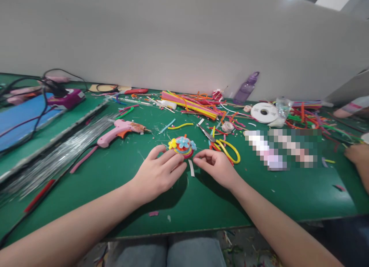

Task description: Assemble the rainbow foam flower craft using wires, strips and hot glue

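In the head view, my left hand (pixel 163 168) is closed around a small round pipe-cleaner ornament (pixel 184 147). It has blue and yellow flowers and red, orange and blue bands; its lower left side is hidden by my fingers. My right hand (pixel 215 165) is pinched just to the right of the ornament, and whatever lies between its fingertips cannot be made out. A short white strip (pixel 191 169) shows between the two hands, below the ornament. Yellow-handled scissors (pixel 227 148) lie beyond my right hand, blades pointing away to the left.
A pink glue gun (pixel 118 131) lies left on the green table (pixel 207 205), beside clear glue sticks or strips (pixel 66 148). Bundled pipe cleaners (pixel 188 104), a purple bottle (pixel 247 88) and a white spool (pixel 263 112) stand farther back. Another person's hand (pixel 357 155) rests at the right edge.
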